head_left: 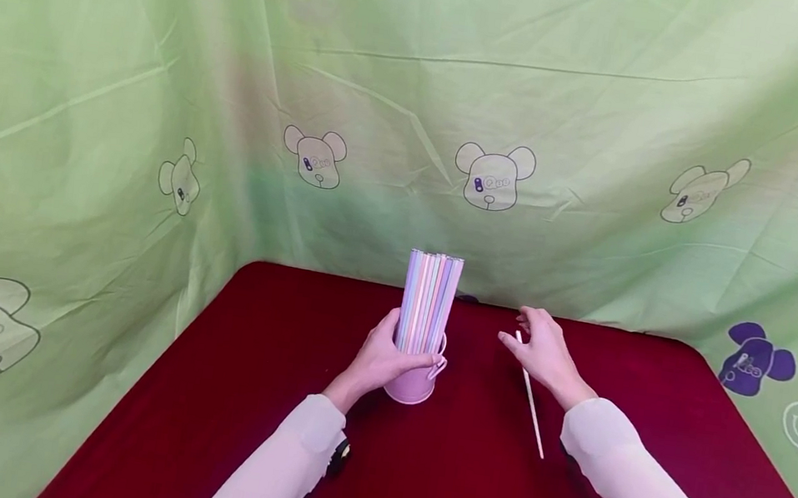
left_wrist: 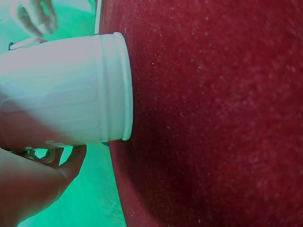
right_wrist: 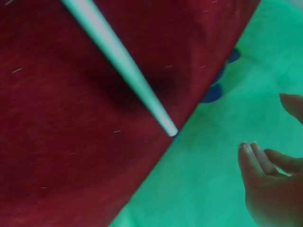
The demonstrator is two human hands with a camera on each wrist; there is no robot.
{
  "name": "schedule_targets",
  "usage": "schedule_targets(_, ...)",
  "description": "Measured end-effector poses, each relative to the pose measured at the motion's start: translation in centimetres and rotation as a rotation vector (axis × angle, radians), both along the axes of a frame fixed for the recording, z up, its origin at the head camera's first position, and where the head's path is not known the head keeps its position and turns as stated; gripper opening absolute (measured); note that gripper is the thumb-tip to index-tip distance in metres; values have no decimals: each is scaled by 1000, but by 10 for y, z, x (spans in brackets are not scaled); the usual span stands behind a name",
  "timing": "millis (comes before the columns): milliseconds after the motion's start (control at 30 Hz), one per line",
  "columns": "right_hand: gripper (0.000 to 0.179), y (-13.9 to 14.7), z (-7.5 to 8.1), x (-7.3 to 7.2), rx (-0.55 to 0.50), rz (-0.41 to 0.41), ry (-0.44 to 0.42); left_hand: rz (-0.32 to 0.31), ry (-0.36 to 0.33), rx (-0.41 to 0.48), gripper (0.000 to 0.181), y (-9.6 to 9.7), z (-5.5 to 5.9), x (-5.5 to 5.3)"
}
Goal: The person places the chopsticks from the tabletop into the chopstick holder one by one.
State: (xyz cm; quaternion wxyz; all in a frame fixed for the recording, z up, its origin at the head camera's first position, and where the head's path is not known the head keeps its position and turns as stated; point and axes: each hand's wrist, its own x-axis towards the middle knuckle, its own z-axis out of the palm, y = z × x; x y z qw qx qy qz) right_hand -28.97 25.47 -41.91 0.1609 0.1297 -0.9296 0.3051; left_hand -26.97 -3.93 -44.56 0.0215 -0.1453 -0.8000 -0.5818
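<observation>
My left hand point(head_left: 385, 356) grips a small pink bucket point(head_left: 411, 389), its thumb across the front. Upright in the bucket stands a tight bundle of pastel drinking straws point(head_left: 428, 299). The bucket's ribbed wall point(left_wrist: 71, 90) and base fill much of the left wrist view, with the left hand point(left_wrist: 42, 184) at its side. To the right, my right hand point(head_left: 542, 356) is beside a single white straw point(head_left: 531, 405), thumb and fingers parted. In the right wrist view, a gap separates this straw point(right_wrist: 123, 66) from the right hand point(right_wrist: 272, 184).
A dark red cloth covers the table point(head_left: 467, 477). Behind its far edge and along the left hangs a green curtain point(head_left: 388, 214) printed with bear heads. A dark band with a small yellowish part point(head_left: 339, 453) shows under the left wrist.
</observation>
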Motion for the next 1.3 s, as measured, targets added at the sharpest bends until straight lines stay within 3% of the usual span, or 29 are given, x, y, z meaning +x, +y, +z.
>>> schedule_targets(300, 58, 21, -25, 7, 97, -38, -143, 9, -14, -15, 86, 0, 2, 1)
schedule_targets(567, 53, 32, -45, 7, 148, -60, -192, 13, -7, -26, 84, 0, 0, 0)
schedule_targets(1000, 42, 32, -33, 9, 69, -126, -290, 19, -21, -17, 86, 1, 1, 0)
schedule_targets(1200, 20, 34, -28, 8, 29, -143, -337, 20, -17, -23, 87, 1, 3, 0)
schedule_targets(1300, 10, 34, -29, 7, -63, -123, -402, 17, -17, -25, 87, 1, 2, 0)
